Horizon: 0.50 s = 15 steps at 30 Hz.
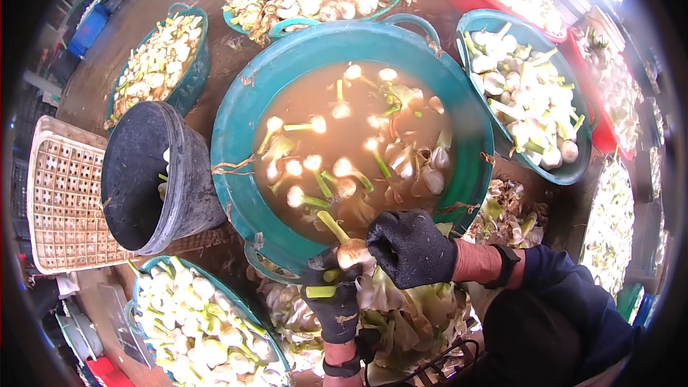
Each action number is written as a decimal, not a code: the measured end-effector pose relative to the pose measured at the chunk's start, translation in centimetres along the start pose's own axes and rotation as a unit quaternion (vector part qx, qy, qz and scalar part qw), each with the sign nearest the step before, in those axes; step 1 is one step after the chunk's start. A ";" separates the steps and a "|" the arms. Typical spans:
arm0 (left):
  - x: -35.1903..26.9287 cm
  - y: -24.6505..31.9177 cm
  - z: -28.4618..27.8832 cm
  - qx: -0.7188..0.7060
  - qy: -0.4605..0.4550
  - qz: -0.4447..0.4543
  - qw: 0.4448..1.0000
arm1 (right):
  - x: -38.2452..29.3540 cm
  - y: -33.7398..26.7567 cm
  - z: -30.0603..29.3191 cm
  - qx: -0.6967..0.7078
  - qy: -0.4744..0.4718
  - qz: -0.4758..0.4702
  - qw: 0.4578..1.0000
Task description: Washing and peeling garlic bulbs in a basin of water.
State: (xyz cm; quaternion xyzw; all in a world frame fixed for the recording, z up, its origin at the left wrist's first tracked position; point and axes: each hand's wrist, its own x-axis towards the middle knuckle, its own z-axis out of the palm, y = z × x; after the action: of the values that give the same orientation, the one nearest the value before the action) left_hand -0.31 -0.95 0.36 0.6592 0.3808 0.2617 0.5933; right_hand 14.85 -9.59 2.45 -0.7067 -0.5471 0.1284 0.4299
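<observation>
My left hand (333,295), in a black glove, holds garlic bulbs by their cut green stems over the near rim of a large green plastic tub (242,91). One garlic bulb (353,253) rests at its fingertips, its stem pointing up and left. My right hand (411,247), also gloved in black, is curled against the right side of that bulb; whether it pinches anything is hidden. Brown water (333,134) fills the tub's bottom, with several garlic bulbs (343,167) floating in it. Peeled garlic skins (408,317) lie heaped below my hands.
A black bucket (134,172) leans on its side at left, by a cream plastic crate (75,204). Green tubs of garlic stand at lower left (137,293), upper left (201,59), top (234,16) and right (570,176). Red tubs (602,123) of garlic lie farther right.
</observation>
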 end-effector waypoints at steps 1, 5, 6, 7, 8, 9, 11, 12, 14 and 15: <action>-0.1 0.2 0.0 0.001 -0.006 -0.007 1.000 | -0.1 0.1 0.0 0.007 -0.002 -0.001 1.000; -0.4 1.0 0.0 -0.027 -0.021 0.054 0.998 | -0.4 1.0 -0.1 -0.032 0.010 0.058 0.998; -0.5 1.2 0.1 -0.090 -0.025 0.027 0.995 | -0.5 1.6 -0.4 -0.019 0.011 0.074 0.997; -0.5 1.2 0.3 -0.090 -0.026 0.028 0.995 | -0.6 2.1 -0.8 -0.007 0.011 0.090 0.996; -0.5 1.1 0.5 -0.093 -0.003 0.004 0.996 | -0.7 2.4 -1.4 -0.002 0.008 0.073 0.997; -0.5 1.1 0.6 -0.094 0.019 -0.023 0.995 | -0.3 1.9 -1.9 -0.002 0.009 0.073 0.997; -0.6 1.8 0.9 -0.105 0.039 -0.069 0.991 | 0.3 0.7 -2.9 0.136 0.018 0.082 0.987; -0.5 1.5 1.0 -0.077 0.045 -0.041 0.995 | 0.5 0.2 -2.9 0.078 0.016 0.015 0.997; -0.7 1.4 1.3 -0.017 0.063 -0.003 0.998 | 0.2 -0.2 -2.3 0.025 0.002 -0.022 0.999; -0.8 1.6 1.6 -0.017 0.062 -0.003 0.998 | 0.0 -0.4 -2.1 -0.030 -0.012 -0.057 0.998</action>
State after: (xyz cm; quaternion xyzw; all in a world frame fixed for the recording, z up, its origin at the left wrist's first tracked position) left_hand 0.74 -2.55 1.73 0.6302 0.4141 0.3067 0.5808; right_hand 15.94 -10.52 3.99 -0.6854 -0.5950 0.0956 0.4087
